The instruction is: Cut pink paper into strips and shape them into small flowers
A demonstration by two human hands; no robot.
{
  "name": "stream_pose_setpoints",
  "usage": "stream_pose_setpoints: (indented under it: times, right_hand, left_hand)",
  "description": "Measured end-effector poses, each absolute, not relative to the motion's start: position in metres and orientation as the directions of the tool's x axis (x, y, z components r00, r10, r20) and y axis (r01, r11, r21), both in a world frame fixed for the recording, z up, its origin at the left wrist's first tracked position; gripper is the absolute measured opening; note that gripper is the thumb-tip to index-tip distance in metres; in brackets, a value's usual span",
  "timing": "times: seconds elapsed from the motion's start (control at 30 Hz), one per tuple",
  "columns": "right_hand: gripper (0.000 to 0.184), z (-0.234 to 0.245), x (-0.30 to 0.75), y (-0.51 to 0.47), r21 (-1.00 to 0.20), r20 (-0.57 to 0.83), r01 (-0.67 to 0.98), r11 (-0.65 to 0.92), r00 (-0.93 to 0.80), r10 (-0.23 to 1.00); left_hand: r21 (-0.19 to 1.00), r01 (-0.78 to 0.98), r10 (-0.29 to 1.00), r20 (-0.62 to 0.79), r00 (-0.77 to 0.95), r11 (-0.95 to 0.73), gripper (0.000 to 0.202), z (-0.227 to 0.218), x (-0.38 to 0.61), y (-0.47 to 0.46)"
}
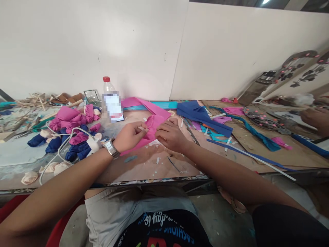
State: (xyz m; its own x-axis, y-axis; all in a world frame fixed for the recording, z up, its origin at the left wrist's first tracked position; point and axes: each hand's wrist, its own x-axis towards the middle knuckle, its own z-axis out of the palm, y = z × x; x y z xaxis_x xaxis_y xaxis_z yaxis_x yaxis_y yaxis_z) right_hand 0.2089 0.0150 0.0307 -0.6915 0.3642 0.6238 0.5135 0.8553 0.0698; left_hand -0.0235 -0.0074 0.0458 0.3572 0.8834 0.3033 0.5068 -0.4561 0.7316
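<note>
A long strip of pink fabric [160, 111] lies folded over itself on the table, its middle gathered between my hands. My left hand [132, 134], with a metal watch at the wrist, pinches the left side of the gathered part between thumb and fingers. On the right side, my right hand [171, 134] has its fingers curled and closed on the same fabric. One tail of the strip runs up and left behind the hands, and another passes under my left hand. Part of the fabric is hidden by my fingers.
Pink and blue fabric flowers [68, 118] lie at left with a white charger cable [61, 147]. A phone [114, 108] leans on a red-capped bottle [106, 79]. Blue fabric strips [205, 118] and a thin white stick [267, 163] lie right. Another person's hand [316, 118] is far right.
</note>
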Motion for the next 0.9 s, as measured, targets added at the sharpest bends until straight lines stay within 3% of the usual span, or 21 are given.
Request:
stream_pose_setpoints:
  times: [0.2, 0.47, 0.7, 0.9]
  right_hand:
    - [0.011, 0.031, 0.211, 0.016, 0.055, 0.621, 0.484, 0.873, -0.702, 0.350]
    - [0.020, 0.032, 0.205, 0.005, 0.135, 0.530, 0.369, 0.919, -0.811, 0.248]
    - [0.018, 0.030, 0.200, 0.000, 0.188, 0.350, 0.289, 0.939, -0.913, 0.211]
    - [0.028, 0.025, 0.198, -0.001, 0.084, 0.154, 0.256, 0.963, -0.958, 0.242]
  left_hand:
    - [0.830, 0.398, 0.887, 0.225, 0.404, -0.392, 0.033, 0.041, -0.028, 0.002]
    - [0.839, 0.402, 0.906, 0.221, 0.362, -0.366, 0.035, 0.040, -0.029, 0.006]
    - [0.851, 0.399, 0.929, 0.240, 0.282, -0.341, 0.031, 0.045, -0.026, 0.003]
    - [0.912, 0.269, 0.932, 0.237, 0.274, -0.311, 0.033, 0.049, -0.024, -0.002]
